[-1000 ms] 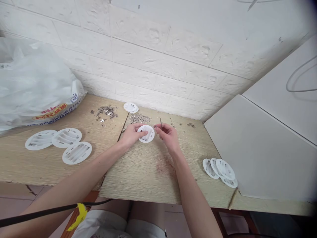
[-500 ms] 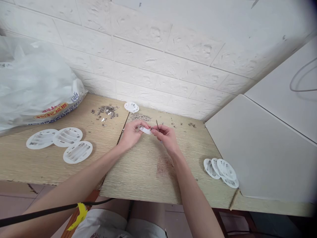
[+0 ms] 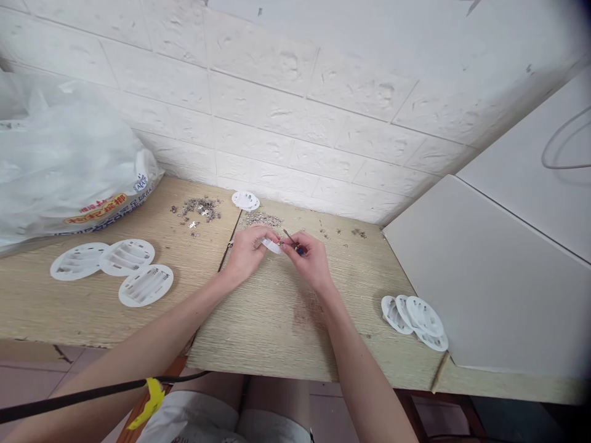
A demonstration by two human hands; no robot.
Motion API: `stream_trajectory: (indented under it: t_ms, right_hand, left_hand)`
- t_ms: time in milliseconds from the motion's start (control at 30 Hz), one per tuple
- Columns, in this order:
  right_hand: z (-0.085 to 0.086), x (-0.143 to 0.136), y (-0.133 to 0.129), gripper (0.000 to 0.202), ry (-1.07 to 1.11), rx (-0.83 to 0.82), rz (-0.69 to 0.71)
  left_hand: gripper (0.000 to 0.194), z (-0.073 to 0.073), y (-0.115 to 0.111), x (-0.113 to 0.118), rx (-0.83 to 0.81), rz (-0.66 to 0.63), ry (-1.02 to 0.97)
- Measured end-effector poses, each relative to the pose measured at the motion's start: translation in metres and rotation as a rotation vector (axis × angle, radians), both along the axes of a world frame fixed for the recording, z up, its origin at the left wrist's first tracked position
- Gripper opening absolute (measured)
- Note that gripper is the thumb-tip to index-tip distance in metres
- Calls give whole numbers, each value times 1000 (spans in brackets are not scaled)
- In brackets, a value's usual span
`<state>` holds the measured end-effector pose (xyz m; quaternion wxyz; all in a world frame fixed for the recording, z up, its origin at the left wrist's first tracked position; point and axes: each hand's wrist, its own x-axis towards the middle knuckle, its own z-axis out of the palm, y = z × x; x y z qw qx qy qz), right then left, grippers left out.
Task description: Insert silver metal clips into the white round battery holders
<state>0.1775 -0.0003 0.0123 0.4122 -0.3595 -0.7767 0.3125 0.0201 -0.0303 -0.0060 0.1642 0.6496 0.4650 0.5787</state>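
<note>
My left hand (image 3: 246, 253) is closed round a round white plastic battery holder (image 3: 271, 245), which is tilted and partly hidden by the fingers. In my right hand (image 3: 310, 257) lies a small screwdriver (image 3: 290, 236), its thin shaft pointing up and left and a bit of dark blue handle showing. The right thumb and forefinger pinch together at the battery holder's right edge; a tiny metal piece seems to be there, too small to make out. Behind the hands lies a heap of small metal parts (image 3: 262, 219), with another pile of metal contacts (image 3: 203, 209) farther left.
Several white battery holders (image 3: 146, 285) lie at left, and a stack (image 3: 423, 317) lies at right. Another battery holder (image 3: 245, 200) is near the wall. A plastic bag (image 3: 74, 160) fills the back left. A white panel (image 3: 489, 277) bounds the right; a black cable (image 3: 92, 392) crosses low.
The screwdriver in my right hand has swung from nearly upright to leaning left, showing its blue handle. The battery holder has tilted slightly in my left hand; both hands stay in place.
</note>
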Motion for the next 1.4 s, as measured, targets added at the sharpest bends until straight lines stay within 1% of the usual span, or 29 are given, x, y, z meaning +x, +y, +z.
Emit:
stream_trajectory:
  t_ms: [133,333,500,667,833,967,1067,1133,1200,1300,1400]
  right_hand:
    - [0,-2,-2,10,-33,44,-4]
    - [-3,-4,-2,10,-48,25,-13]
    - [-5,-5,-1,12,-69,16,-6]
    - [-6,-4,0,8,-43,-14,37]
    - [-3,2,1,9,16,-162,80]
    - [2,5,2,15,113,-288,129]
    - [4,7,3,21,221,-360,91]
    - [5,8,5,24,278,-368,25]
    - [5,10,7,26,306,-363,-30]
    - [1,9,10,27,320,-346,-87]
    - [-3,6,10,24,304,-266,-97]
  left_hand:
    - [16,0,-1,1,54,11,5]
    - [17,-3,0,2,79,1,-38]
    - [22,-2,0,1,106,-4,18]
    - [21,-2,0,-2,106,-38,60]
    - [17,0,1,-3,49,-81,73]
    - [13,1,2,-3,8,-92,27]
    - [10,1,2,-2,-48,-88,-29]
    - [8,1,2,-2,-124,-61,-68]
    - [11,1,2,-1,-230,-20,-135]
    - [27,3,3,0,-367,17,-266]
    - [36,4,3,2,-419,-12,-343]
